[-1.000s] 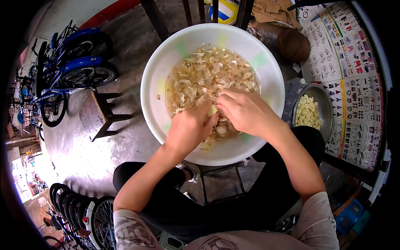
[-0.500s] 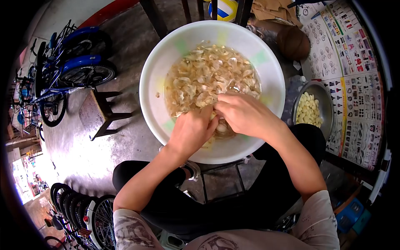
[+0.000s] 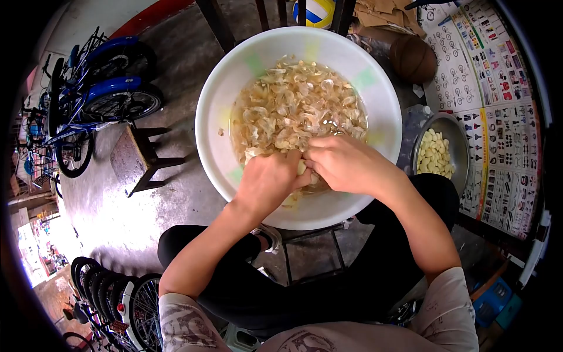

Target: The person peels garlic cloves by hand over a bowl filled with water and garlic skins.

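A wide white plastic basin (image 3: 220,76) stands in front of me, holding water with floating garlic skins (image 3: 284,108). Over its near side, my left hand (image 3: 271,179) is closed round a pale garlic clove (image 3: 301,168), which shows partly between the fingers. My right hand (image 3: 346,163) meets it there, its fingertips pinched at the same clove. Both hands hide part of the water below them. To the right, a metal bowl (image 3: 463,149) holds many peeled garlic cloves (image 3: 434,154).
A small wooden stool (image 3: 130,161) stands left of the basin, with bicycles (image 3: 111,97) beyond it. A brown ball (image 3: 413,58) and a plastic bottle (image 3: 415,117) lie to the right. A printed poster (image 3: 498,117) covers the surface at far right. Dark chair bars (image 3: 264,14) rise behind the basin.
The fingers of both hands have shifted slightly at the clove, and more of its pale surface shows. The floating skins have drifted a little. The bowl of cloves looks the same.
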`<move>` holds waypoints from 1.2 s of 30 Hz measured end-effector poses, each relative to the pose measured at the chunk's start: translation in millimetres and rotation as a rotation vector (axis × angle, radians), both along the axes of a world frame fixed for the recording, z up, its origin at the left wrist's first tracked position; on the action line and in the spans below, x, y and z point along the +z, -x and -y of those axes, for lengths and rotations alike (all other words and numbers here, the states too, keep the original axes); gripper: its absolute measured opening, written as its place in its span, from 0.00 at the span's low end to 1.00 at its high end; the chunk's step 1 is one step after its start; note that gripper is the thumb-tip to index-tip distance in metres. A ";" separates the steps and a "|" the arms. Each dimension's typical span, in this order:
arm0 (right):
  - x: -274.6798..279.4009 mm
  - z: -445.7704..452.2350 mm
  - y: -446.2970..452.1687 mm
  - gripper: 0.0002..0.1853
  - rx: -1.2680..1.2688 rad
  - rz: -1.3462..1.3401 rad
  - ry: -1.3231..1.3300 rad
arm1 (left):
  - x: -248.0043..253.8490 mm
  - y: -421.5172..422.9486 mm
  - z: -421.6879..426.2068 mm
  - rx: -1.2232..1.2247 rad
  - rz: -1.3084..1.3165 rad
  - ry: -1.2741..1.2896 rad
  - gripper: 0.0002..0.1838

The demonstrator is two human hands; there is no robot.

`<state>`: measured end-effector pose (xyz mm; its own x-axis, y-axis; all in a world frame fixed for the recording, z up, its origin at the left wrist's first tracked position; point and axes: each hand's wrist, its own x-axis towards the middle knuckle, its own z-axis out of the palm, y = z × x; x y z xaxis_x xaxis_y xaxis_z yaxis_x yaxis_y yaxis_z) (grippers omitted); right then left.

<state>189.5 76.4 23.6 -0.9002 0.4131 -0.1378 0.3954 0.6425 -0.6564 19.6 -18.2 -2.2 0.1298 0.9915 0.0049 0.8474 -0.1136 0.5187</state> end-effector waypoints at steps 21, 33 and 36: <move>8.7 -20.4 -1.4 0.06 -0.170 -0.297 0.372 | 18.8 16.4 -8.2 0.070 0.601 0.077 0.14; -14.6 -21.7 0.0 0.15 -0.389 -0.012 0.080 | 17.8 20.3 -10.7 0.312 1.048 0.276 0.22; -8.4 -17.1 6.9 0.15 -0.435 -0.101 0.600 | 13.3 18.1 -15.7 0.361 1.181 0.294 0.28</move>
